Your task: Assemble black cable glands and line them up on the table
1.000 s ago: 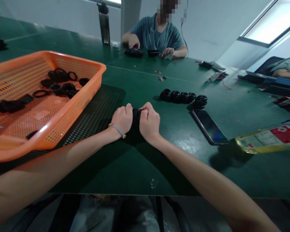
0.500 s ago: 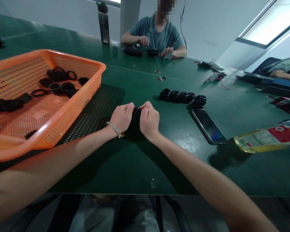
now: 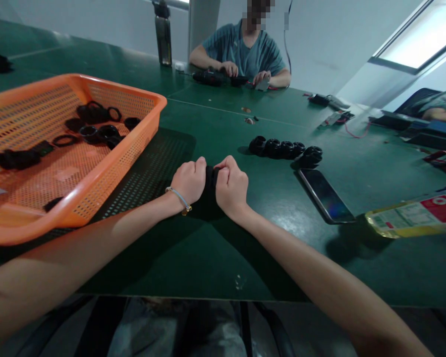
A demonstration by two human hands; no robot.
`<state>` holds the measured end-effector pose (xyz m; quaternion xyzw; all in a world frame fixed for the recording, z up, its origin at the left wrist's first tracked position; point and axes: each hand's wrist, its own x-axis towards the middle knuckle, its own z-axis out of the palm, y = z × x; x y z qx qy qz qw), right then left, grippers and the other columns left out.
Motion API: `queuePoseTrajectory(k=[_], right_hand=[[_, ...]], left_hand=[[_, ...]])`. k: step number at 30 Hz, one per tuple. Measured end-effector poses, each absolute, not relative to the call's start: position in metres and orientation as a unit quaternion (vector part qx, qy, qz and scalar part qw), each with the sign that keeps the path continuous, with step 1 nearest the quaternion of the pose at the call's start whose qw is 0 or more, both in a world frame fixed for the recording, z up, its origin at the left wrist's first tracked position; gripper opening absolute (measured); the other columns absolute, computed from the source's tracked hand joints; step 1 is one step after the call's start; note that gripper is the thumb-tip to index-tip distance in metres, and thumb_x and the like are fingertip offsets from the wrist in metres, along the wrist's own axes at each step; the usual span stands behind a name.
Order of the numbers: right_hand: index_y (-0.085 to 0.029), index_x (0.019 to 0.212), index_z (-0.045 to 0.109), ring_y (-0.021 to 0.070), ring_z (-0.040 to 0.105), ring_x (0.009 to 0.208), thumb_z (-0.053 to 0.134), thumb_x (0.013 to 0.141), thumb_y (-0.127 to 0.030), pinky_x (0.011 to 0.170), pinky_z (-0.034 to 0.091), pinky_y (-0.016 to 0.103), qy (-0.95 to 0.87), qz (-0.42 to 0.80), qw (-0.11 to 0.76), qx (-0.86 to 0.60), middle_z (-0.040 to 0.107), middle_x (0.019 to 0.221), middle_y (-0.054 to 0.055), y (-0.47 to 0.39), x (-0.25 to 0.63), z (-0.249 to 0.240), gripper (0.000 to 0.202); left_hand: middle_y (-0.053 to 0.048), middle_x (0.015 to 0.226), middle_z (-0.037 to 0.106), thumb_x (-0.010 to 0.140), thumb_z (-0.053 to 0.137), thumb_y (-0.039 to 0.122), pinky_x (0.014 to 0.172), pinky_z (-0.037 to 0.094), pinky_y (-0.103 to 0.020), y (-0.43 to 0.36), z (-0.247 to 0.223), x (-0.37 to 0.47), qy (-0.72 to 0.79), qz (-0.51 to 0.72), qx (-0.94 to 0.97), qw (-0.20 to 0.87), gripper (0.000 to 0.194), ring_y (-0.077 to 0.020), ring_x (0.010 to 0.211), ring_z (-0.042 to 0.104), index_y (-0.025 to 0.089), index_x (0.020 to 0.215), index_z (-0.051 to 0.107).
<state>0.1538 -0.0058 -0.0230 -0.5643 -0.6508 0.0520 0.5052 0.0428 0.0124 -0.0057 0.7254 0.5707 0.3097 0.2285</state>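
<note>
Glossy orange plastic forms a perforated basket (image 3: 113, 183) on a smooth green table (image 3: 275, 258) with a dull sheen. Shiny black parts (image 3: 287, 148) catch light beside the glassy, reflective face of a phone (image 3: 327, 196); a clear plastic bottle (image 3: 412, 215) bears a smooth printed label (image 3: 440, 207).

Basket (image 3: 117, 176) and bottle (image 3: 416, 216) cut off by edges; black part (image 3: 210, 177) mostly hidden.
</note>
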Motion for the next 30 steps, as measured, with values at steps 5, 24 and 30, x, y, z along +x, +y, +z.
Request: queuePoseTrajectory(k=[5, 24, 30], right_hand=[[-0.023, 0.06, 0.039, 0.0131, 0.04, 0.049, 0.029, 0.078, -0.018, 0.051, 0.028, 0.027, -0.614, 0.105, 0.529, -0.576, 0.044, 0.052, -0.003, -0.008, 0.151, -0.023, 0.021], [-0.023, 0.061, 0.038, 0.0134, 0.041, 0.051, 0.029, 0.081, -0.017, 0.052, 0.029, 0.027, -0.62, 0.093, 0.526, -0.575, 0.042, 0.053, -0.003, -0.002, 0.157, -0.022, 0.023], [-0.021, 0.079, 0.046, 0.0127, 0.047, 0.05, 0.026, 0.091, -0.04, 0.05, 0.034, 0.025, -0.725, 0.122, 0.461, -0.497, 0.051, 0.059, -0.002, -0.001, 0.174, -0.021, 0.03]], left_hand=[[-0.011, 0.068, 0.068, 0.091, 0.018, 0.03, 0.067, 0.043, -0.028, 0.009, -0.007, 0.044, 0.571, 0.289, 0.753, 0.151, 0.053, -0.0205, 0.068, 0.061, 0.014, 0.071, 0.065], [-0.001, 0.053, 0.052, 0.086, 0.024, 0.035, 0.051, 0.035, -0.023, 0.01, -0.007, 0.045, 0.504, 0.373, 0.738, 0.251, 0.041, -0.0141, 0.055, 0.05, 0.019, 0.057, 0.048], [0.002, 0.043, 0.039, 0.088, 0.027, 0.041, 0.043, 0.029, -0.022, 0.01, -0.006, 0.043, 0.515, 0.394, 0.677, 0.348, 0.047, -0.0111, 0.044, 0.041, 0.02, 0.048, 0.038]])
